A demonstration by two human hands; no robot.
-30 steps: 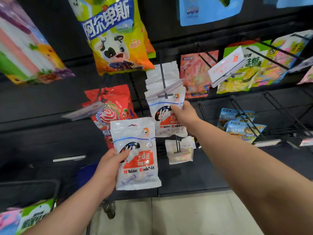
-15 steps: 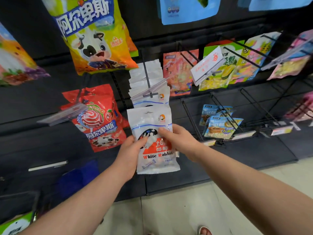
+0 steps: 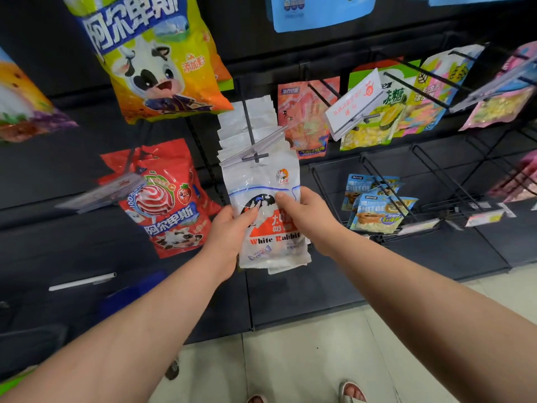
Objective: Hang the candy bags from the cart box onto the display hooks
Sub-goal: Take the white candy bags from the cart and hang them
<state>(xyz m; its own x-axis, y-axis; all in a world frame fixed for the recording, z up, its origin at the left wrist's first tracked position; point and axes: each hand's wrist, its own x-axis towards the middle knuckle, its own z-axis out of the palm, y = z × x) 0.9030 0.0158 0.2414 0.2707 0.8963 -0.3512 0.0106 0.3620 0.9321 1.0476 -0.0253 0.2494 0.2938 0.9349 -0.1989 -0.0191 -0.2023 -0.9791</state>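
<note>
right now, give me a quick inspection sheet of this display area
surface: black display wall with wire hooks; tiled floor below
job's things: White Rabbit bag held up at its hook, in front of a stack of the same bags
clutter: red lollipop bag, yellow cow bag, blue snack packs
grips: left hand and right hand both holding the bag
cables: nothing seen
surroundings: price tag holder; sandalled toes at bottom edge
</note>
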